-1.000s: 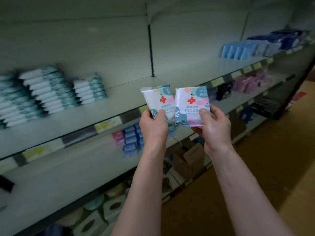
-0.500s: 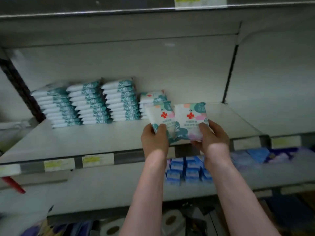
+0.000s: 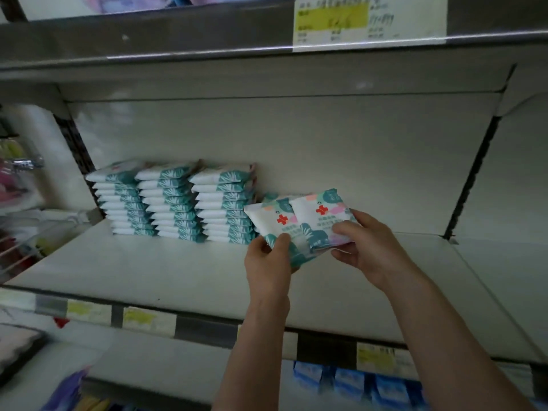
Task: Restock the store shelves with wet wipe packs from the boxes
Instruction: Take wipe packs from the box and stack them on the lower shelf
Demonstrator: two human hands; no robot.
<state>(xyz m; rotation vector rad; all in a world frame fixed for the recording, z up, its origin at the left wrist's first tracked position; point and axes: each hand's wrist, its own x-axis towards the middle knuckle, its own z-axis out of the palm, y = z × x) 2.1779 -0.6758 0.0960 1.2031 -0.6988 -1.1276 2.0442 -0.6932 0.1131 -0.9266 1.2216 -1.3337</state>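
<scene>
My left hand (image 3: 268, 262) grips the lower edge of a white and teal wet wipe pack (image 3: 271, 222) with a red cross. My right hand (image 3: 366, 249) holds a second, matching pack (image 3: 320, 213) that partly overlaps the first. Both packs hover tilted above the white shelf (image 3: 178, 268), just right of three tall stacks of wipe packs (image 3: 175, 201). A short fourth stack (image 3: 271, 197) sits behind the held packs, mostly hidden by them.
The shelf above (image 3: 207, 40) overhangs close overhead with a yellow price label (image 3: 367, 22). Price tags (image 3: 145, 318) line the shelf's front edge. Blue packs (image 3: 350, 381) lie on the lower shelf. A dark upright (image 3: 471, 179) divides the back panel at right.
The view has closed in on the shelf. Both hands have carried the two packs forward over the shelf, toward the short stack, and the packs now overlap and tilt more.
</scene>
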